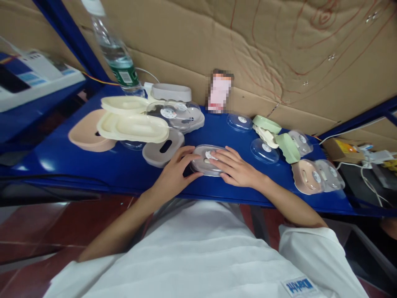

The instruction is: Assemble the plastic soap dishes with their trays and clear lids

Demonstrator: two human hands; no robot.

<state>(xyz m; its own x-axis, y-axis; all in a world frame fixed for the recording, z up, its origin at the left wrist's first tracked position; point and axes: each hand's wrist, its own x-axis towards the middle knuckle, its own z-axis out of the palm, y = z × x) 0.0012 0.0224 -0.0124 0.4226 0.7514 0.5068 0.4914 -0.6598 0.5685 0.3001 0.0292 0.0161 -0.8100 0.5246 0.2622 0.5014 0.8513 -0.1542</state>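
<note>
Lidded grey box [201,166]: at the near middle of the blue worktop [214,133], lying flat between both hands; clear cover on top bears a white label [211,155], partly hidden by fingers.
Left hand [175,173]: at the box's left end; fingers curled around that end, thumb along the near edge and fingertips at the far edge, gripping it.
Right hand [237,167]: laid over the box's right part, fingers extended across the cover, thumb at the near edge; whether they grip cannot be told.
Left of hands: grey slotted piece [151,154] just beside the left hand; cream trays [133,127] and a peach piece [88,133] beyond it, with clear covers [181,118] among the pile.
Right of hands: two labelled clear covers lying apart, green pieces [289,147] with a cream piece [266,137] between them, and a peach box [305,178] near the right edge.
Back edge: bottle [122,72] upright at left; phone [219,92], picture blurred, propped before the cardboard panel [182,41].
</note>
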